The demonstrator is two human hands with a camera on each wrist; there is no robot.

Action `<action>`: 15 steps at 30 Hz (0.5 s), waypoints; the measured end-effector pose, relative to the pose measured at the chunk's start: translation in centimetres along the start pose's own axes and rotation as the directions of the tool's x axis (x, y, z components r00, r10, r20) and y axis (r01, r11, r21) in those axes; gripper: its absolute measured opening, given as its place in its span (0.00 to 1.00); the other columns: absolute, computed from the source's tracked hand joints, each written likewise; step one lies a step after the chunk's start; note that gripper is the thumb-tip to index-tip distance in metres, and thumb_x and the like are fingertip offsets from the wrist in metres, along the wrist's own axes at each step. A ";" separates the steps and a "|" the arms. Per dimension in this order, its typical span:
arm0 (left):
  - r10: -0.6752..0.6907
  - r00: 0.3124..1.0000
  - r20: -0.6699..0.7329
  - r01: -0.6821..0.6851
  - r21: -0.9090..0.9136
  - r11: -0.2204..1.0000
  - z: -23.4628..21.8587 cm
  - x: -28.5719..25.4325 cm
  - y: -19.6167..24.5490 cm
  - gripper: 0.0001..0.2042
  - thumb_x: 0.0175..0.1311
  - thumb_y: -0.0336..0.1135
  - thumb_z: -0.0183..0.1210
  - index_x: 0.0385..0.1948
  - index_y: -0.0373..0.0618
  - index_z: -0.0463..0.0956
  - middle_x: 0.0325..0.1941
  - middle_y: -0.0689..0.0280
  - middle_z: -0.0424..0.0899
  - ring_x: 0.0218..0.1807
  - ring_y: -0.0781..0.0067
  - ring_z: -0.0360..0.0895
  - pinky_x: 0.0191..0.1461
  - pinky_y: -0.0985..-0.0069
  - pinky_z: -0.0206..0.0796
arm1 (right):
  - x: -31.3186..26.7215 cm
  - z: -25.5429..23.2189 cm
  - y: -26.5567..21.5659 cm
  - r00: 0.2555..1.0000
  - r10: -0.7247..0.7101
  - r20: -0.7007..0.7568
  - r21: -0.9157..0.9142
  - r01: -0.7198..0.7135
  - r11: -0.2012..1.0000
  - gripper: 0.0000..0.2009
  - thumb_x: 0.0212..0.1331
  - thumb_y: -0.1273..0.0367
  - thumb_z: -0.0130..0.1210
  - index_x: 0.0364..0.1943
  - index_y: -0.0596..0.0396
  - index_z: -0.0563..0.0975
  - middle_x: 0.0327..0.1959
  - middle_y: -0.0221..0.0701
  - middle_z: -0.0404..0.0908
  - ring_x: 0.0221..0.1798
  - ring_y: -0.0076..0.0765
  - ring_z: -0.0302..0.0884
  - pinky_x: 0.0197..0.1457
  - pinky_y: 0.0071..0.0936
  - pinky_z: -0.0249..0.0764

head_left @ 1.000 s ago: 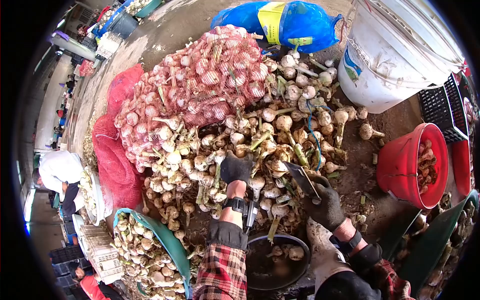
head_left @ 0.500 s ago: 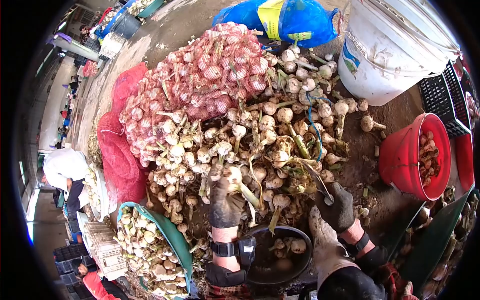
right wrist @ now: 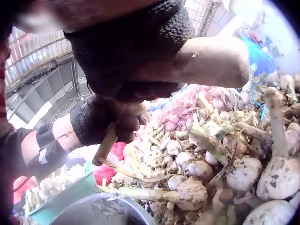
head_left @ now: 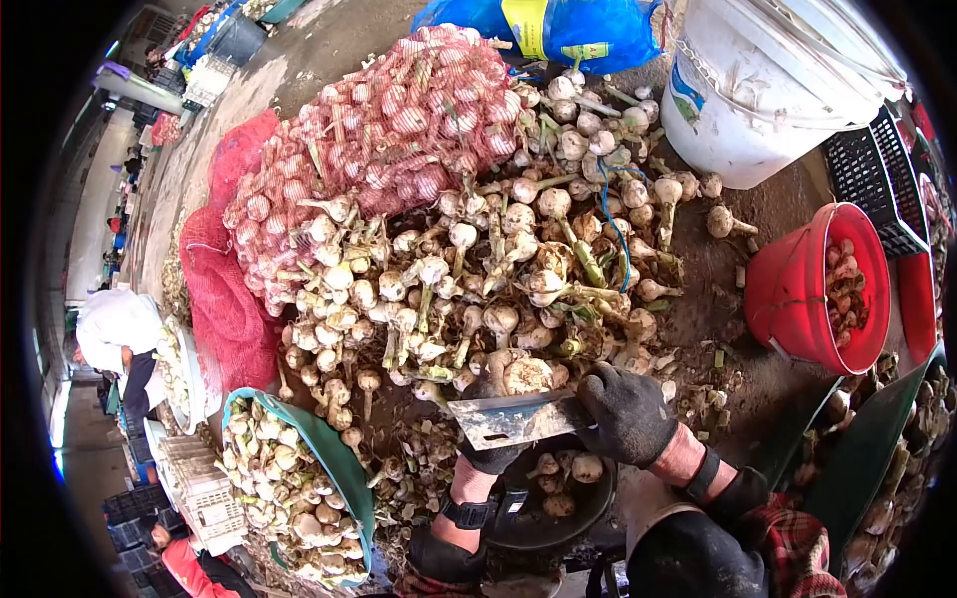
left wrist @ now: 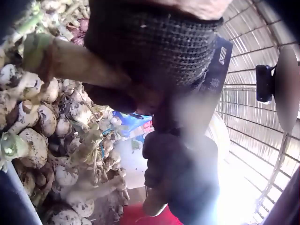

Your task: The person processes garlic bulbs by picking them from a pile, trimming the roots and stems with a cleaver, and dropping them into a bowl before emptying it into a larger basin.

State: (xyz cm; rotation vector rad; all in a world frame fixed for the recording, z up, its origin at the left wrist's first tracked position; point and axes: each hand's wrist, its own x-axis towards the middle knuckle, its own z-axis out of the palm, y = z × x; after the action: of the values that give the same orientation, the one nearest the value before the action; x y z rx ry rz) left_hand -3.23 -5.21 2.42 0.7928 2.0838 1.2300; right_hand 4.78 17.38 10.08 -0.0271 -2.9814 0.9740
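Observation:
Black-gloved, the left hand (head_left: 490, 450) grips a garlic bulb (head_left: 527, 376) just above the dark bowl (head_left: 495, 539). In the left wrist view a thick stem (left wrist: 77, 63) sticks out from the left hand (left wrist: 152, 47). The right hand (head_left: 626, 414) holds a wide-bladed knife (head_left: 513, 419), its blade lying across in front of the left hand. From the right wrist, a pale handle (right wrist: 213, 62) juts from the right hand (right wrist: 129, 54); beyond, the left hand (right wrist: 101, 121) has a stem (right wrist: 107, 143) below its fingers. Where blade meets garlic is hidden.
Loose garlic (head_left: 419, 309) lies heaped ahead, beside a filled red net sack (head_left: 399, 130). A white bucket (head_left: 738, 120) and red bucket (head_left: 788, 289) stand to the right; a green basin (head_left: 349, 468) of garlic is at left. People sit farther left.
The left hand has drawn back from the heap with a garlic bulb taken up. The right hand has moved left, and the knife blade has swung across to the left hand.

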 end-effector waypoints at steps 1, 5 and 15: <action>0.002 1.000 0.004 -0.002 0.031 1.000 0.0 -0.2 0.2 0.20 0.64 0.37 0.53 0.57 0.42 0.67 0.59 0.57 0.73 0.60 0.61 0.70 0.65 0.63 0.62 | 0.0 0.0 0.1 1.000 -0.014 0.012 -0.023 0.014 1.000 0.13 0.56 0.59 0.55 0.32 0.55 0.73 0.29 0.38 0.72 0.28 0.44 0.76 0.27 0.39 0.72; 0.025 0.999 0.038 -0.032 0.183 0.983 0.1 -1.1 0.8 0.21 0.59 0.36 0.57 0.55 0.47 0.71 0.56 0.61 0.77 0.60 0.63 0.72 0.64 0.63 0.61 | -0.4 1.1 0.8 0.999 -0.032 -0.003 -0.057 0.031 0.998 0.14 0.56 0.58 0.55 0.31 0.55 0.73 0.29 0.38 0.72 0.29 0.43 0.76 0.27 0.39 0.73; 0.455 0.877 0.155 -0.470 0.472 0.746 -0.8 0.4 7.3 0.24 0.51 0.32 0.68 0.50 0.39 0.70 0.39 0.62 0.83 0.41 0.69 0.81 0.49 0.72 0.73 | -2.2 4.3 3.6 0.983 -0.082 -0.162 -0.052 0.074 0.996 0.12 0.53 0.59 0.58 0.28 0.53 0.72 0.27 0.39 0.72 0.27 0.46 0.75 0.25 0.41 0.70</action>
State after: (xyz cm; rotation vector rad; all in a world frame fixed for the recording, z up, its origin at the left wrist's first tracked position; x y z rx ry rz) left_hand -2.68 -2.48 9.24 1.6426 2.2866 0.8858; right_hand 6.98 17.68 4.48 0.0085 -2.8306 0.8513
